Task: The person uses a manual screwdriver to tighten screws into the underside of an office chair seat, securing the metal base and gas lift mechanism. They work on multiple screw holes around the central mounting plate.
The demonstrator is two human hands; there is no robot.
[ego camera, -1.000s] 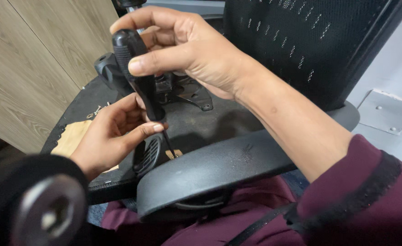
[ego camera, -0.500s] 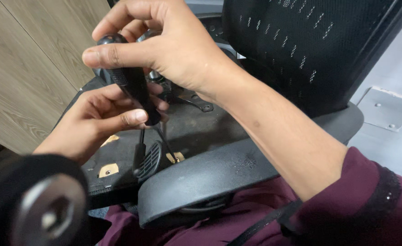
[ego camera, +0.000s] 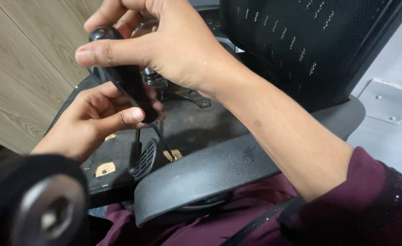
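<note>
My right hand (ego camera: 164, 41) grips the top of a black screwdriver handle (ego camera: 126, 79), thumb laid across it. Its thin shaft (ego camera: 163, 142) runs down to a screw by a bare wood patch on the underside of an upturned office chair seat (ego camera: 196, 123). My left hand (ego camera: 94, 120) pinches the lower end of the handle with thumb and fingers. A black armrest pad (ego camera: 210, 175) lies across the front, just below the screw.
The chair's black mesh backrest (ego camera: 310, 41) fills the upper right. A blurred castor wheel (ego camera: 37, 205) sits very close at lower left. Wood-grain flooring (ego camera: 19, 68) lies to the left, and a grey metal plate (ego camera: 389, 102) at the right. My maroon sleeve (ego camera: 355, 209) is at the bottom.
Both hands and the screwdriver have shifted left and up in view. My right thumb has moved round the handle as it turns. The left hand stays on the handle's lower end.
</note>
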